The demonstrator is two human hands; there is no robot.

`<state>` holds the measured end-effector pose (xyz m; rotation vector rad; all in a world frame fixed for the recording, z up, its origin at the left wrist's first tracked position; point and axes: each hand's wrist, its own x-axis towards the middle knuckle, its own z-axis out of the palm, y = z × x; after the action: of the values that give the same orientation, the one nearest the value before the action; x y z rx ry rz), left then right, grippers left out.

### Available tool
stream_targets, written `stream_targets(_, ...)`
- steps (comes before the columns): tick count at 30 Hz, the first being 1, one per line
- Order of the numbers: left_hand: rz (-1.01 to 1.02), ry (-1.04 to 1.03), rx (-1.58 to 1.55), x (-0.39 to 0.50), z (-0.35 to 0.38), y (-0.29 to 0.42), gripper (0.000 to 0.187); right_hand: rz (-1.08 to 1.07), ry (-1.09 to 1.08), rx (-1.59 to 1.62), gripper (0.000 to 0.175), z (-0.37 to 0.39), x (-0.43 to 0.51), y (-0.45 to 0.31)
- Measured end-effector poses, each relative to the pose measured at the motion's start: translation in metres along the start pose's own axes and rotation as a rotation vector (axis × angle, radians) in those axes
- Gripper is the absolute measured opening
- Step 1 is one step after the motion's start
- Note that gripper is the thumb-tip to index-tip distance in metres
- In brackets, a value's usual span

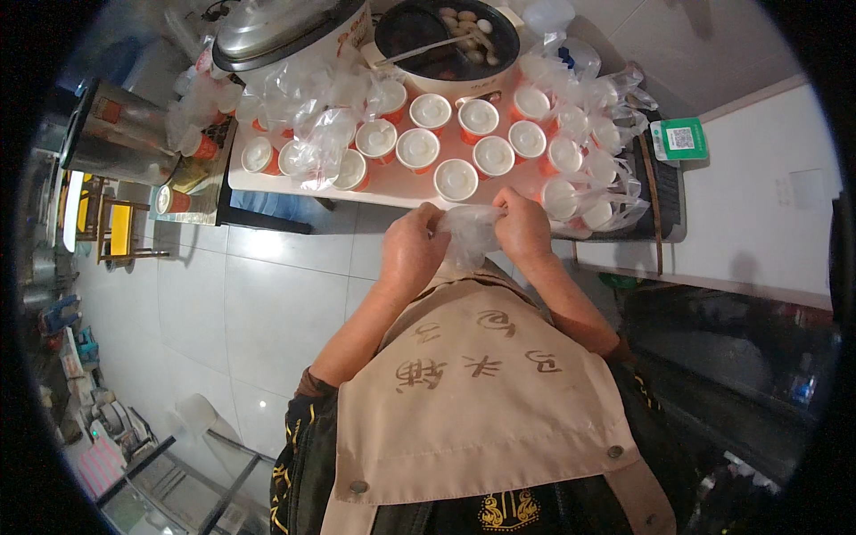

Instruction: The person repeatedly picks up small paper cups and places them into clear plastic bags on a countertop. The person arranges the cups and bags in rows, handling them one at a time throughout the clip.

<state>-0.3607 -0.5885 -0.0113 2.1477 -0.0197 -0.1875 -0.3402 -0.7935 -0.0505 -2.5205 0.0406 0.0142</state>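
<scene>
Between my hands, in front of the table's near edge, hangs a thin clear plastic bag (470, 234). My left hand (416, 244) pinches its left side, and my right hand (525, 224) pinches its upper right edge. Just beyond them a lidded paper cup (456, 180) stands on the white tabletop (394, 189). Several more red and white cups with whitish lids stand behind it, such as one lidded cup (418, 150). On the right, several cups are inside clear bags (618, 190); more clear bags (321, 144) lie over cups on the left.
A round cooker (461, 73) holding eggs in dark liquid, with a ladle (428, 50) across it, stands at the back. Left of it is a large pot with a metal lid (277, 27). A green card with a printed code (680, 138) is at the right; a lone cup (172, 199) stands far left.
</scene>
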Motion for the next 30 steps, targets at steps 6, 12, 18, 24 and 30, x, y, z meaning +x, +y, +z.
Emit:
stream_targets(6, 0.195, 0.088, 0.163, -0.001, -0.004, 0.01, 0.043, -0.002, -0.043, -0.016, 0.019, 0.01, -0.004, -0.023)
stream_targets(12, 0.045, -0.202, 0.225, 0.027, 0.009, -0.023, 0.04, -0.143, -0.028, 0.161, 0.021, 0.019, -0.011, -0.041)
stream_targets(18, -0.019, -0.332, 0.169, 0.033, 0.037, -0.077, 0.024, 0.098, -0.143, 0.732, 0.02, 0.038, -0.015, -0.031)
stream_targets(24, -0.037, -0.426, 0.038, 0.032, 0.048, -0.119, 0.019, 0.457, -0.234, 1.333, 0.014, 0.046, -0.014, -0.009)
stream_targets(30, -0.32, -0.445, -0.494, 0.033, 0.036, -0.131, 0.02, 0.53, -0.156, 1.224, 0.017, 0.053, -0.011, -0.002)
